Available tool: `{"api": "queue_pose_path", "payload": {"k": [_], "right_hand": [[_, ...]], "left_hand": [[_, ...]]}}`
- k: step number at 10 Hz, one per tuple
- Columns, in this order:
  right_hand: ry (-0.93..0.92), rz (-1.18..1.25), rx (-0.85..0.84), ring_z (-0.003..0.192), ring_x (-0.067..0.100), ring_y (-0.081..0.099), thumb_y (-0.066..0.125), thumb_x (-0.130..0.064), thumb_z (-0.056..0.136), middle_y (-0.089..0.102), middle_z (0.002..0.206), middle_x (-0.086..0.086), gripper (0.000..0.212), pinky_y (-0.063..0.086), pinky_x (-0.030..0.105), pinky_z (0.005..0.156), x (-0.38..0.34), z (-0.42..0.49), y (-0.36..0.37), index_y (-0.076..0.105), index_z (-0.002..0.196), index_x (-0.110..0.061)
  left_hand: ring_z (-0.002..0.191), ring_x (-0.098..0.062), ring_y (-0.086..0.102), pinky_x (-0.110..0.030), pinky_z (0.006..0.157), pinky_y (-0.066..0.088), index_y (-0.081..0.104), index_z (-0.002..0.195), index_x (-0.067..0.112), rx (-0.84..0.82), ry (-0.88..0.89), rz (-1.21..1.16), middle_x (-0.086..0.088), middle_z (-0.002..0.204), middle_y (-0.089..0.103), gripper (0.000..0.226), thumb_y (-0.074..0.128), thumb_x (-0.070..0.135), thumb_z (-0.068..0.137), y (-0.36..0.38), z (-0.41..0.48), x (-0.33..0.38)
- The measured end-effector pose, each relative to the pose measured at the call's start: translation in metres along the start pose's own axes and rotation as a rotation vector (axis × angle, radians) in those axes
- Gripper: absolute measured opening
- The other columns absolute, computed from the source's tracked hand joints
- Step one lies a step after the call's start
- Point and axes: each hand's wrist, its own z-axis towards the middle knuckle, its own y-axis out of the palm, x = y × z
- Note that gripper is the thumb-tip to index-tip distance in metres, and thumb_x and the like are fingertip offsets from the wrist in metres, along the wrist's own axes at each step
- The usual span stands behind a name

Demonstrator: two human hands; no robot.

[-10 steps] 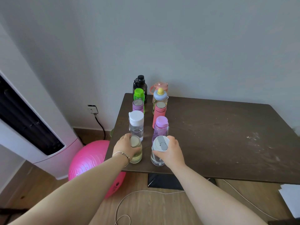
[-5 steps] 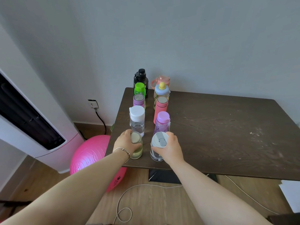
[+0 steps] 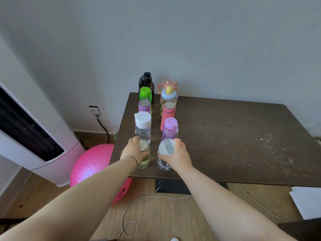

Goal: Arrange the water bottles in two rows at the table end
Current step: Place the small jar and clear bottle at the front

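Note:
Two rows of water bottles run along the left end of the dark wooden table [image 3: 234, 136]. Nearest in the left row is a short greenish bottle [image 3: 144, 160], and my left hand [image 3: 133, 150] is wrapped around it. My right hand [image 3: 177, 154] grips the clear bottle with a grey flip lid [image 3: 165, 148], nearest in the right row. Both stand upright on the table by its front edge. Behind them stand a clear white-capped bottle [image 3: 143, 126], a purple bottle [image 3: 169, 130], a pink flask [image 3: 168, 113], a lilac flask [image 3: 144, 105], a green bottle [image 3: 145, 93], a black bottle [image 3: 146, 82] and others.
A pink exercise ball [image 3: 92, 168] lies on the floor left of the table, beside a white tower appliance [image 3: 34, 136]. A white cable [image 3: 139, 206] loops on the wooden floor below. A wall socket [image 3: 94, 110] sits by the table's left edge. White papers [image 3: 305, 200] lie at the right.
Both hands stay on the same two front bottles. The camera view has shifted a little, and the bottles look a bit farther from the front edge.

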Motion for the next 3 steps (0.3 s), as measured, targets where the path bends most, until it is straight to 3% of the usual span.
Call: {"api": "queue_pose_path", "payload": {"k": [2,3], "right_hand": [[-0.008,-0.099,-0.059,0.115,0.021,0.056,0.081,-0.055,0.071,0.047,0.128,0.002,0.09,0.057,0.039,0.09,0.002,-0.001,-0.007,0.03,0.14,-0.024],[-0.048,-0.142,-0.086,0.125,0.025,0.051,0.078,-0.053,0.076,0.043,0.142,0.006,0.097,0.053,0.041,0.097,-0.001,-0.001,-0.017,0.024,0.15,-0.02]], "left_hand": [[0.142,-0.036,0.046,-0.052,0.116,0.052,0.033,0.158,0.019,-0.033,0.005,0.091,-0.013,0.154,0.042,0.078,0.077,0.037,0.095,-0.004,-0.001,0.01],[0.145,-0.034,0.044,-0.052,0.116,0.052,0.037,0.157,0.02,0.006,0.051,0.113,-0.01,0.157,0.042,0.072,0.074,0.036,0.098,-0.012,-0.005,0.024]]}}
